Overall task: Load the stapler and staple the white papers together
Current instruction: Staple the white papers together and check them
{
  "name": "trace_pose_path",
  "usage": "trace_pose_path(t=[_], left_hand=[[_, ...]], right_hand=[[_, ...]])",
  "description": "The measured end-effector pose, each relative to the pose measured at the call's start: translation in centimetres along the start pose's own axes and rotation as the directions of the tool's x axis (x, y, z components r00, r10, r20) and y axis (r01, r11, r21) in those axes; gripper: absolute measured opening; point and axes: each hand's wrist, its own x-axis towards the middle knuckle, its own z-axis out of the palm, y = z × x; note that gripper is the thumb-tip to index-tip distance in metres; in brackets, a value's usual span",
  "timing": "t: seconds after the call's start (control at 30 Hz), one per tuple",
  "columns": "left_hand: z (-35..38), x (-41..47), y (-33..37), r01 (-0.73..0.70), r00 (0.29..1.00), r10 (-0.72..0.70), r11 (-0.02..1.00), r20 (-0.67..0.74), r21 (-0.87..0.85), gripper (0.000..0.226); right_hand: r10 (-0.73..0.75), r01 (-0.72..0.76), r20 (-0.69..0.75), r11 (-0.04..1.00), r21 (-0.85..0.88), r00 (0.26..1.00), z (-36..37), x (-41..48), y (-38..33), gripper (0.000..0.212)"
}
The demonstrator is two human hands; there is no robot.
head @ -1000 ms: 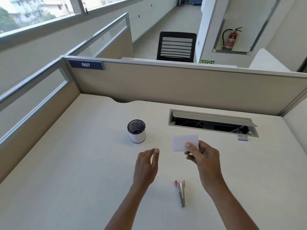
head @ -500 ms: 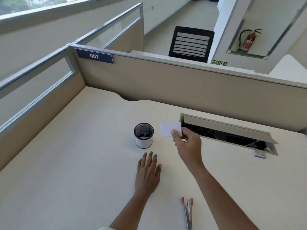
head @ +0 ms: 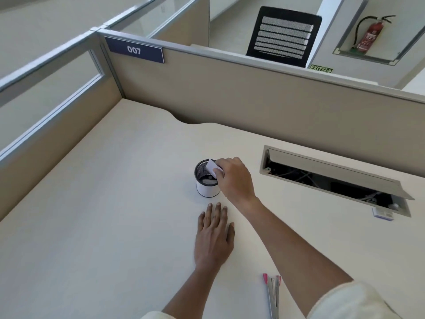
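Observation:
My right hand pinches the white papers and holds them tilted over the mouth of a small white cup with a black mesh inside. The papers' lower edge dips into the cup. My left hand lies flat on the desk just in front of the cup, palm down, holding nothing. The stapler, silver with pink ends, lies opened out on the desk near the bottom edge, beside my right forearm.
An open cable tray is sunk into the desk at the right, with a small staple box at its near corner. Beige partition walls close the desk at the back and left.
My right hand has carried the papers left and down from mid-air to the cup. My left hand has settled flat on the desk. The view has tipped downward.

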Motion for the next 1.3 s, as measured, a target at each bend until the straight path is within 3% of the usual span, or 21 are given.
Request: trace_pose_path(t=[0.13, 0.37, 0.53, 0.67, 0.8, 1.13, 1.3], left_hand=[[0.0, 0.0, 0.0, -0.002, 1.0, 0.002, 1.0, -0.002, -0.002, 0.055], [0.0, 0.0, -0.1, -0.001, 1.0, 0.001, 1.0, -0.006, -0.013, 0.057], [0.1, 0.1, -0.1, 0.012, 1.0, -0.012, 1.0, -0.009, -0.017, 0.058], [0.1, 0.1, -0.1, 0.011, 1.0, -0.012, 1.0, -0.015, -0.025, 0.059], [0.0, 0.1, -0.1, 0.016, 1.0, -0.017, 1.0, -0.021, -0.023, 0.06], [-1.4, 0.4, 0.7, 0.035, 0.999, -0.036, 0.996, -0.01, -0.079, 0.074], [-4.1, 0.6, 3.7, 0.024, 0.997, -0.042, 0.968, -0.067, -0.248, 0.058]], right_hand=[[0.004, 0.004, 0.082, 0.996, -0.088, 0.997, 0.8, 0.6, -0.7, 0.03], [0.078, -0.052, 0.24, 0.992, -0.113, 0.968, 1.4, 1.0, -0.6, 0.019], [0.078, -0.089, 0.133, 0.993, 0.081, 0.988, 0.9, 0.2, 0.1, 0.013], [0.102, -0.087, -0.05, 0.966, 0.242, 0.994, -0.5, -0.9, 0.7, 0.003], [0.167, -0.115, -0.147, 0.944, 0.31, 0.975, -3.1, -3.0, 1.7, 0.002], [0.425, -0.274, -0.308, 0.86, 0.431, 0.851, -11.4, -11.0, 7.1, 0.005], [0.518, -0.357, -0.319, 0.822, 0.444, 0.794, -14.1, -15.9, 10.0, 0.008]])
